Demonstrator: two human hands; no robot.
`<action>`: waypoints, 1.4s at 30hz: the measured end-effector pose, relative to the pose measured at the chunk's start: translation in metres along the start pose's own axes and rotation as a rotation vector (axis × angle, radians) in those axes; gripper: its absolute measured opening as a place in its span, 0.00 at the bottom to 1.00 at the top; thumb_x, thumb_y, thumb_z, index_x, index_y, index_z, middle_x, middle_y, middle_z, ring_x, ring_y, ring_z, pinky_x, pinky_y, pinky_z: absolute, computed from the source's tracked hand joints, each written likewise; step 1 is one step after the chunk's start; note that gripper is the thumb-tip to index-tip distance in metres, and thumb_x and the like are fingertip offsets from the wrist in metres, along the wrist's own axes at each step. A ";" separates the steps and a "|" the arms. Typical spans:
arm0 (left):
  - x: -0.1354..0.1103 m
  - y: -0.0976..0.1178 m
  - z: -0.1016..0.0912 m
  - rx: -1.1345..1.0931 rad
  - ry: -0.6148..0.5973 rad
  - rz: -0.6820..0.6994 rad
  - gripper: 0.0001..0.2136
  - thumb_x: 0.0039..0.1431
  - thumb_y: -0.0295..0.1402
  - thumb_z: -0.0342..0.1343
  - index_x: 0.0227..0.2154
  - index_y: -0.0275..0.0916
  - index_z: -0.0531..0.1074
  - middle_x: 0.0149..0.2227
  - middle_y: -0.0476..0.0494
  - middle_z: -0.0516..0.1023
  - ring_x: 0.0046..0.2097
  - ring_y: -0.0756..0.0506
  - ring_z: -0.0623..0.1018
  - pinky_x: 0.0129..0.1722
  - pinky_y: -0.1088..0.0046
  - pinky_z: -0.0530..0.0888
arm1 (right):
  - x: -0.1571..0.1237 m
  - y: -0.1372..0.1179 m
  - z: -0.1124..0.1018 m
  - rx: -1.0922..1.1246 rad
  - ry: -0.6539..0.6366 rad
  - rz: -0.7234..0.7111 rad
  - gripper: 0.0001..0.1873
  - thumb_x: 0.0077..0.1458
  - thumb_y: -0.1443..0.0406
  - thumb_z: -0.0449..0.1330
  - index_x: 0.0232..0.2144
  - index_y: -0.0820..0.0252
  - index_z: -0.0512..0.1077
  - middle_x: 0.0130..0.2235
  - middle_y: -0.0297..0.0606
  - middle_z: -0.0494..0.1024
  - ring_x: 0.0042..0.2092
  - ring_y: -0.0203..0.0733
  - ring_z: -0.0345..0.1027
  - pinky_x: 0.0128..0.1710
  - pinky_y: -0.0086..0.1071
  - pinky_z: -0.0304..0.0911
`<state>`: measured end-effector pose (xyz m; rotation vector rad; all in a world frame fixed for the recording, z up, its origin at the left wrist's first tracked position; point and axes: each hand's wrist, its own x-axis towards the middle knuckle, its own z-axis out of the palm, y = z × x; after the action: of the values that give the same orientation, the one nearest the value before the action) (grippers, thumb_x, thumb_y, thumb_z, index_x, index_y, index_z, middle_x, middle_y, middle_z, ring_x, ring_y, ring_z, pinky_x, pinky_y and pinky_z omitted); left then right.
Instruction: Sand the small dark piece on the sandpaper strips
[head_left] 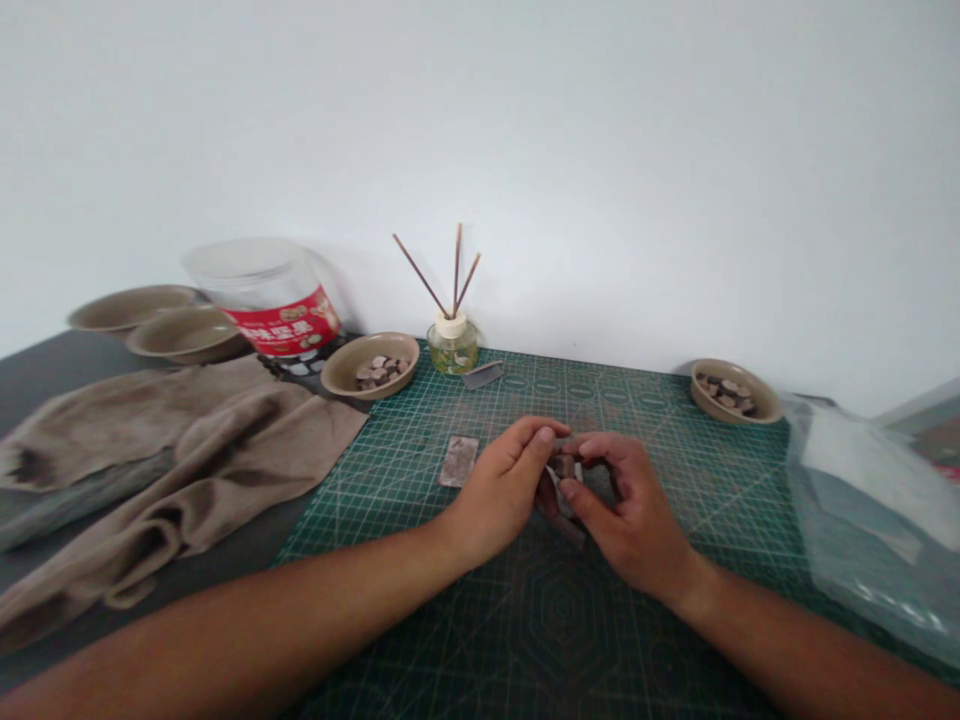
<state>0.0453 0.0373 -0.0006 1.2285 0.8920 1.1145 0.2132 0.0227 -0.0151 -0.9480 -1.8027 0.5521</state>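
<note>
My right hand (630, 510) is closed, its thumb and fingers pinching a small brown faceted piece (565, 466) that looks like the pieces in the bowls. Against it, my left hand (510, 480) is closed too, thumb over bent forefinger. What the left fingers grip is partly hidden. A flat greyish-brown strip (568, 530) shows below the hands, blurred; I cannot tell which hand holds it. Left of my hands, a worn brownish rectangular sheet (458, 461) lies on the green cutting mat (397, 520).
Small brown pieces fill part of a left bowl (349, 362) and a right bowl (772, 405). A reed diffuser (453, 345) stands by the wall beside a grey folded piece (484, 375). A plastic jar (277, 310), brown cloth (247, 450) and clear plastic bag (862, 500) flank the mat.
</note>
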 end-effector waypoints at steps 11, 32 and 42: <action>-0.002 0.003 0.000 -0.143 -0.122 -0.039 0.13 0.59 0.36 0.59 0.45 0.38 0.69 0.30 0.51 0.73 0.25 0.52 0.74 0.24 0.78 0.74 | 0.009 -0.002 0.002 -0.033 0.001 0.001 0.12 0.59 0.67 0.61 0.45 0.52 0.66 0.42 0.35 0.70 0.42 0.41 0.65 0.43 0.37 0.64; 0.014 -0.012 0.002 0.122 0.021 0.043 0.14 0.65 0.34 0.48 0.51 0.36 0.67 0.28 0.49 0.75 0.24 0.51 0.75 0.25 0.77 0.71 | 0.014 0.011 0.005 -0.220 0.007 -0.121 0.10 0.60 0.66 0.59 0.45 0.58 0.72 0.42 0.40 0.71 0.42 0.42 0.67 0.44 0.37 0.66; 0.009 -0.005 -0.003 0.646 0.158 0.058 0.14 0.67 0.40 0.55 0.46 0.34 0.72 0.41 0.43 0.76 0.39 0.47 0.78 0.40 0.65 0.78 | 0.012 0.043 -0.031 -0.418 0.185 -0.011 0.13 0.63 0.61 0.60 0.47 0.63 0.70 0.45 0.41 0.73 0.44 0.44 0.69 0.46 0.42 0.68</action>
<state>0.0459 0.0473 -0.0056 1.7100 1.4127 1.0079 0.2543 0.0562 -0.0265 -1.2249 -1.7848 0.0715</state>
